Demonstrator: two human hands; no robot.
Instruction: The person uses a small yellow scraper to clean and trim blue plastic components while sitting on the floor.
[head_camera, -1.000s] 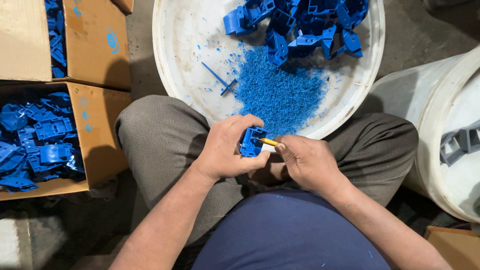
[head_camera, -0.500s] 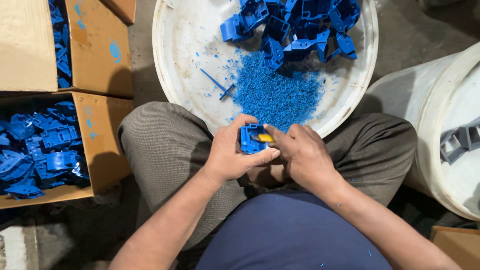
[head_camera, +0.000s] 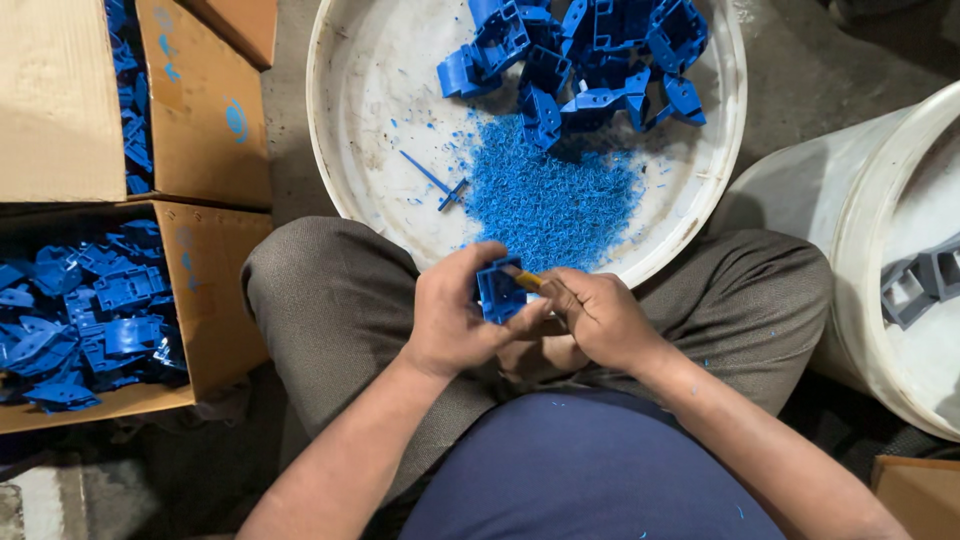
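Blue plastic part (head_camera: 498, 292) between both hands, below basin rim (head_camera: 655, 262)

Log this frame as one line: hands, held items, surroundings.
left hand: holds blue plastic part | right hand: yellow-handled tool against part | white basin: blue shavings

We've got bare forearms with no sleeves showing, a navy blue shirt (head_camera: 590, 470) over the belly, and grey-brown trousers (head_camera: 340, 300) flecked with tiny blue bits.
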